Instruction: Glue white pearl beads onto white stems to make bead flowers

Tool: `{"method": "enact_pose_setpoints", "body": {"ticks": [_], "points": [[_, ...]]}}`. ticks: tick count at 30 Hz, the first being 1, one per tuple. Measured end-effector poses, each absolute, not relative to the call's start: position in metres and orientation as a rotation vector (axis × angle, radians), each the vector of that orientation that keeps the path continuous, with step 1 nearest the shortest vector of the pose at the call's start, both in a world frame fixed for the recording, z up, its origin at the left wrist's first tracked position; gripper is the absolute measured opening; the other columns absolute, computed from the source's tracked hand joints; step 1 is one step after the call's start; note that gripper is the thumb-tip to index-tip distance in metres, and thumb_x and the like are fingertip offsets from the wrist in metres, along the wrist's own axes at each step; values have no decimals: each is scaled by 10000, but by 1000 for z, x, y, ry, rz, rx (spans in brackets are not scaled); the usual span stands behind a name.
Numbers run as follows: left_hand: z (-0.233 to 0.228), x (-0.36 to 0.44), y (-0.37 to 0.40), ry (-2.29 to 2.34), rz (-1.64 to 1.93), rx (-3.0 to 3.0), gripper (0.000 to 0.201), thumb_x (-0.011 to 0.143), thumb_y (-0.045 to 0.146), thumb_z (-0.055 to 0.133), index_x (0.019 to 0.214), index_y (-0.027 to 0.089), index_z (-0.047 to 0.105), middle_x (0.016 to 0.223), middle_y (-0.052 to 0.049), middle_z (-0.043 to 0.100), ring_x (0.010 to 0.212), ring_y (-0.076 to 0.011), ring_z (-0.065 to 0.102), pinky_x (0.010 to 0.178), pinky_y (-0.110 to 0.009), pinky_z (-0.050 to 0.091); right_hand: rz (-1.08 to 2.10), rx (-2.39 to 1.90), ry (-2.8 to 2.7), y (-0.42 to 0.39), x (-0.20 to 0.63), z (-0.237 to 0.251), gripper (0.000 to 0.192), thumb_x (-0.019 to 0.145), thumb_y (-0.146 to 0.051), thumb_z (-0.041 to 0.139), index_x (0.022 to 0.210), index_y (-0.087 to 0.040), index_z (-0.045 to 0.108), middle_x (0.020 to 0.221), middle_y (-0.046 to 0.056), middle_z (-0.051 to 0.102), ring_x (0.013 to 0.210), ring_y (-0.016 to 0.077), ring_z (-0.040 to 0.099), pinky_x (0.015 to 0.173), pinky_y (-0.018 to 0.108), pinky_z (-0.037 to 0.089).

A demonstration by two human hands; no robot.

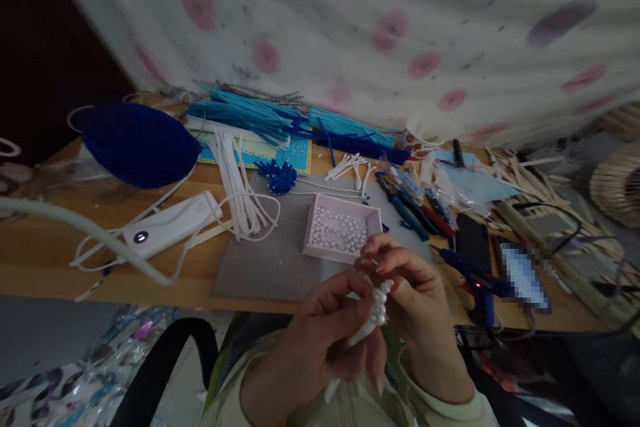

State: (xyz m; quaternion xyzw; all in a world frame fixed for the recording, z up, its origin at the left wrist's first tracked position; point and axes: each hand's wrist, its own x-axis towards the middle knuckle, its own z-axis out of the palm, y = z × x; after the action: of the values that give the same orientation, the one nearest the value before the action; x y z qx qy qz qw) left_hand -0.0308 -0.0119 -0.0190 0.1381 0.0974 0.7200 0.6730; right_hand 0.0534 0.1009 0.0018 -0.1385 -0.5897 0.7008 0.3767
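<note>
The wooden table (45,250) stretched before me, backed by a white cloth with pink spots (400,27); I could read no writing or brand anywhere on it. A dark blue fabric piece (137,143) lay at the left, a white power bank (170,225) nearer. The pale box of pearls (340,230) sat on the grey mat (270,253), just beyond my hands. My left hand (320,340) pinched the white stem (357,333); my right hand (413,297) curled its fingertips onto the pearl cluster (379,303) at its top.
</note>
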Motion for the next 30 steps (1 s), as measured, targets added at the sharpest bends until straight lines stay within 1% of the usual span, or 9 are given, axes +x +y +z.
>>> {"method": "enact_pose_setpoints", "body": {"ticks": [2, 6, 10, 15, 20, 24, 30], "points": [[-19, -31, -12, 195, 1621, 309, 158, 960, 349, 767, 932, 211, 697, 501, 60, 670, 283, -42, 315, 296, -101, 265, 1781, -358, -1520, 101, 54, 2, 128, 801, -431, 906, 820, -313, 861, 934, 52, 723, 804, 179, 645, 708, 295, 537], [-18, -33, -14, 193, 1629, 276, 193, 933, 380, 800, 938, 210, 707, 505, 57, 666, 294, -47, 322, 303, -109, 262, 1718, -354, -1561, 102, 55, 1, 84, 815, -381, 904, 828, -312, 857, 962, 47, 730, 829, 178, 662, 744, 305, 558], [-18, -35, -14, 221, 1628, 251, 213, 914, 383, 821, 898, 212, 696, 492, 58, 654, 305, -51, 317, 309, -118, 250, 1657, -341, -1625, 103, 56, 0, 96, 826, -386, 896, 860, -306, 856, 1008, 51, 734, 854, 181, 668, 761, 310, 572], [-20, -38, -13, 234, 1635, 264, 203, 926, 378, 809, 910, 211, 696, 485, 62, 642, 304, -47, 302, 315, -121, 242, 1648, -373, -1645, 100, 55, 0, 60, 853, -356, 876, 878, -309, 850, 1038, 51, 730, 877, 177, 676, 779, 303, 582], [-20, -41, -15, 298, 1638, 245, 257, 898, 413, 833, 902, 213, 671, 481, 68, 624, 309, -48, 284, 320, -124, 245, 1641, -410, -1662, 97, 56, 0, 23, 890, -333, 844, 884, -311, 841, 1056, 45, 730, 931, 167, 678, 822, 276, 579], [-20, -42, -16, 325, 1634, 261, 289, 879, 436, 845, 885, 216, 657, 472, 75, 601, 308, -48, 277, 320, -133, 233, 1616, -420, -1688, 96, 58, 0, 47, 935, -316, 798, 922, -323, 843, 1058, 35, 733, 953, 151, 678, 850, 253, 574], [-23, -40, -14, 329, 1633, 304, 285, 899, 447, 823, 889, 225, 643, 471, 84, 588, 303, -53, 266, 312, -135, 233, 1487, -421, -1752, 95, 61, 8, 69, 947, -285, 779, 927, -316, 837, 1038, 41, 730, 1004, 163, 696, 869, 250, 588]]}}
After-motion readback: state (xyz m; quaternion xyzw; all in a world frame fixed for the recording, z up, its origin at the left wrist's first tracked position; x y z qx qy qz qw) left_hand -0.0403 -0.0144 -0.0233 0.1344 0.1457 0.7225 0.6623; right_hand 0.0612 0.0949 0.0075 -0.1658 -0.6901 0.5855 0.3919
